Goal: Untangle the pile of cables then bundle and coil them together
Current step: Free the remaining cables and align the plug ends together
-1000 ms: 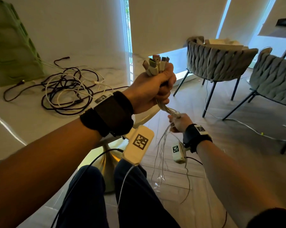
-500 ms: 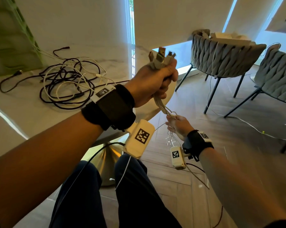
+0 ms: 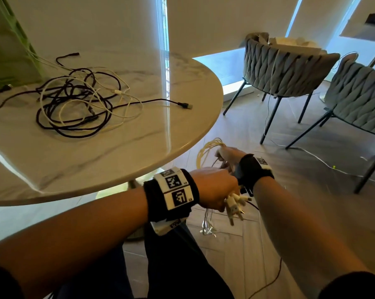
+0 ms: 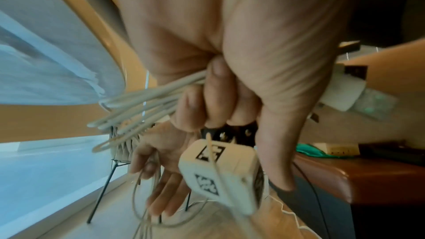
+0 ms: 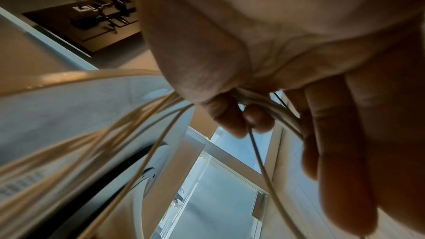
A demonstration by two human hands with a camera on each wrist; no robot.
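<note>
My left hand (image 3: 216,190) is a fist round a bundle of white cables, level with the table's edge. The bundle's plugs (image 3: 236,205) stick out of the fist toward me and downward. In the left wrist view the cable strands (image 4: 142,108) leave the fist (image 4: 220,101) to the left. My right hand (image 3: 226,156) is just beyond the left one and holds the same cables bent into a loop (image 3: 207,147). In the right wrist view thumb and forefinger pinch the strands (image 5: 248,114); the other fingers (image 5: 340,152) are straight. Loose ends (image 3: 207,227) hang toward the floor.
A tangled pile of black and white cables (image 3: 74,104) lies on the round marble table (image 3: 139,160) to the left, one black plug (image 3: 185,105) trailing right. Two woven grey chairs (image 3: 283,70) stand at the right. A thin white wire (image 3: 324,164) runs over the wooden floor.
My left hand has come down from above the table and turned over, so the plugs now point down. My right hand has risen beyond it, bending the hanging cables into a loop.
</note>
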